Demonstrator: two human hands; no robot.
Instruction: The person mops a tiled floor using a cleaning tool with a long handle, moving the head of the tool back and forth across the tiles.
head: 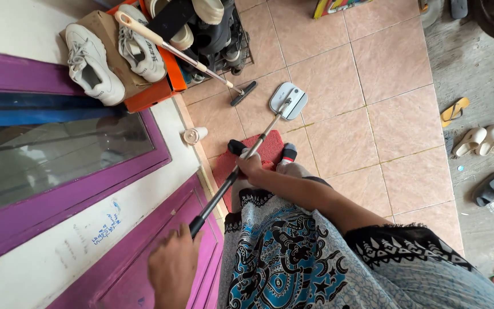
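Note:
I look down at a flat mop: its grey rectangular head [289,100] rests on the pink floor tiles, and its metal pole [261,140] runs back towards me. My right hand [251,166] grips the pole near its middle. My left hand [172,269] holds the black upper end of the handle, close to the purple door [144,252]. My socked feet stand on a red doormat [270,147].
A shoe rack [215,40] with white sneakers [92,63] on a box stands by the wall, a long-handled squeegee [178,51] leaning on it. A small plastic cup [194,135] lies by the doorframe. Sandals [475,140] are scattered on the grey concrete at right.

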